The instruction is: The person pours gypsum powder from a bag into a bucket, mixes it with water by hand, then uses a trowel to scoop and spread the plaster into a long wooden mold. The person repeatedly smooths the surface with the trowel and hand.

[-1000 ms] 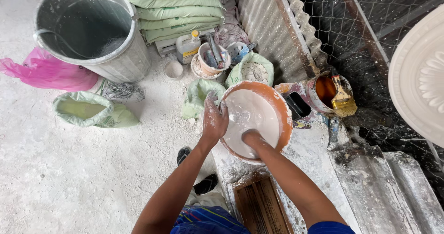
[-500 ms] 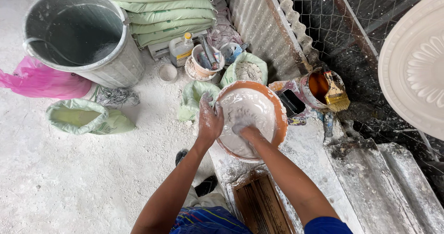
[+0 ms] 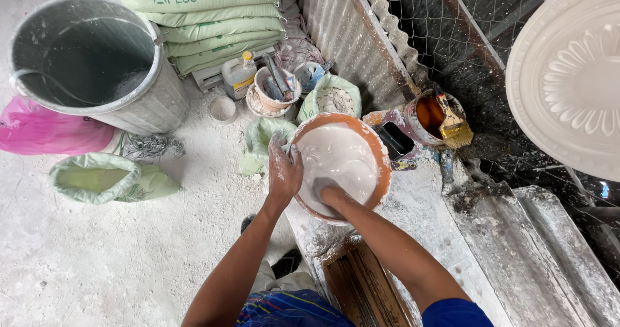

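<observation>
Two hands: left hand (image 3: 284, 172) clasps round orange plastic basin (image 3: 381, 165) rim, fingers curled.
Right hand (image 3: 325, 191): sunk in white wet plaster (image 3: 339, 156), fingers hidden, grip untellable.
Handling: likely heavy, slippery; hold rim.

Tin with brush (image 3: 434, 117) crowds the bowl's (image 3: 374, 154) right; left open.

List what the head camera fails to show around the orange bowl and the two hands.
- Right hand: fingers sunk in the white mix, so their pose is hidden.
- Orange bowl: its depth is hidden under the mix, and its near rim sits behind the right forearm.
- Left hand: fingertips curl over the rim, out of sight.
- White moulded disc: cut off by the right edge.
- Grey bin: contents too dim to tell.
</observation>
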